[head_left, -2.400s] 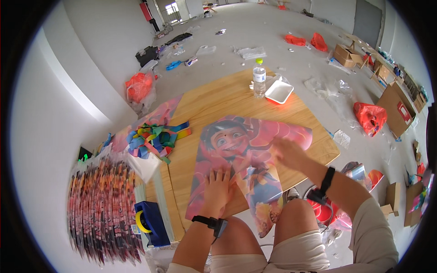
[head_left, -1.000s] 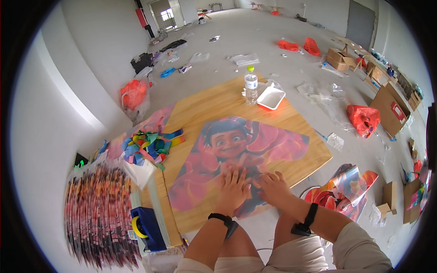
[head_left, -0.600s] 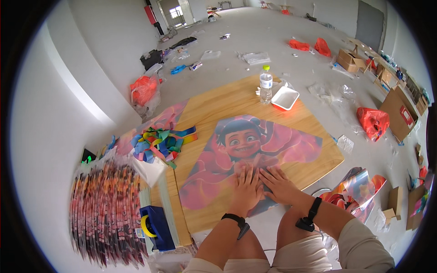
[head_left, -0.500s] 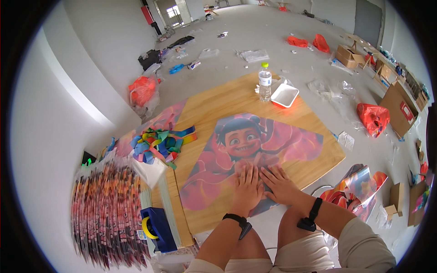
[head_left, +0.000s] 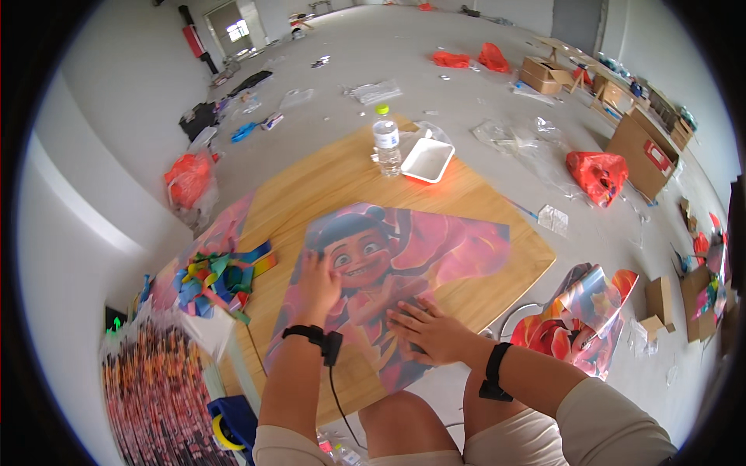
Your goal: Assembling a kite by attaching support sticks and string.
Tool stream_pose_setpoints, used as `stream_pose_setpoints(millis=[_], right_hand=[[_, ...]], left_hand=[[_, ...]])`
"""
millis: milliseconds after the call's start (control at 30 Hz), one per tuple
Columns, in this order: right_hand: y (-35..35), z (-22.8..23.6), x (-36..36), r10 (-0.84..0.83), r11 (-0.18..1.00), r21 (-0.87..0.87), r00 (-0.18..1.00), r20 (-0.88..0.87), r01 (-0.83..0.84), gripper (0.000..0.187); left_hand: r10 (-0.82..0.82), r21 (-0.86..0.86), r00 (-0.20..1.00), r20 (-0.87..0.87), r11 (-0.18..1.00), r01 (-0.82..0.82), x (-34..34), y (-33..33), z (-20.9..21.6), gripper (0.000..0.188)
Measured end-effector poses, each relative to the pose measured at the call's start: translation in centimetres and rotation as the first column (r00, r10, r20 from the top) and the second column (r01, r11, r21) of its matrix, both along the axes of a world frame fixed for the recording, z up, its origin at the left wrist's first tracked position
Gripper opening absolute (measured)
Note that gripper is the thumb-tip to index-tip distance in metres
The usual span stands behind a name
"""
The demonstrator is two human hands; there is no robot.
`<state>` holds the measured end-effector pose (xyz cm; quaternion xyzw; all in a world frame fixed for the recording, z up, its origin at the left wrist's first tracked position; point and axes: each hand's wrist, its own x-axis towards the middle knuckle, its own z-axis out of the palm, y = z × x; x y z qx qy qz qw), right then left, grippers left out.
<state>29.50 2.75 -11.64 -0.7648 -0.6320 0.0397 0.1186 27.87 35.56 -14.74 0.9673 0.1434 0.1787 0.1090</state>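
Note:
A large, thin printed sheet (head_left: 466, 241) with a cartoon child and pink-red swirls lies spread on the wooden board (head_left: 303, 179). Its outline is angular, a bit like a kite. My left hand (head_left: 319, 289) rests on the sheet's left part, beside the cartoon face, fingers stretched forward and slightly blurred. Further right and nearer to me, my right hand (head_left: 427, 330) lies flat on the sheet with its fingers spread. Neither hand holds anything. Each wrist wears a black strap; a cable hangs from the left one.
A water bottle (head_left: 386, 141) and a white tray (head_left: 428, 160) stand at the board's far end. Colourful ribbons (head_left: 217, 279) lie at left, above a stack of printed sheets (head_left: 159, 388) and a tape dispenser (head_left: 235, 423). A rolled print (head_left: 579, 318) lies right. Red bags and boxes dot the floor.
My hands were side by side near the sheet's lower middle. The left has slid forward and left toward the cartoon face; the right stays low on the sheet. The view has shifted right.

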Motion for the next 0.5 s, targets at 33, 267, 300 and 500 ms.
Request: stream_pose_setpoints(millis=[33, 267, 300, 500], right_hand=[[-0.1, -0.2, 0.0, 0.007, 1.000, 0.021, 1.000, -0.022, -0.007, 0.075], [-0.1, 0.0, 0.0, -0.005, 0.999, 0.041, 0.999, -0.046, 0.007, 0.070], [-0.2, 0.1, 0.1, -0.005, 0.999, 0.036, 0.999, -0.040, 0.006, 0.071], [-0.2, 0.0, -0.1, -0.017, 0.998, 0.058, 0.999, -0.037, 0.019, 0.071]], left_hand=[[0.025, 0.027, 1.000, 0.013, 0.999, -0.025, 0.8, 1.3, -0.3, 0.047], [-0.080, -0.400, 0.997, 0.003, 0.914, 0.074, 6.0, 7.5, 1.4, 0.034], [-0.054, -0.474, 0.998, -0.013, 0.880, 0.042, 6.5, 7.6, 1.5, 0.032], [0.097, -0.702, 0.986, -0.134, 0.693, -0.164, 8.0, 6.6, 3.7, 0.035]])
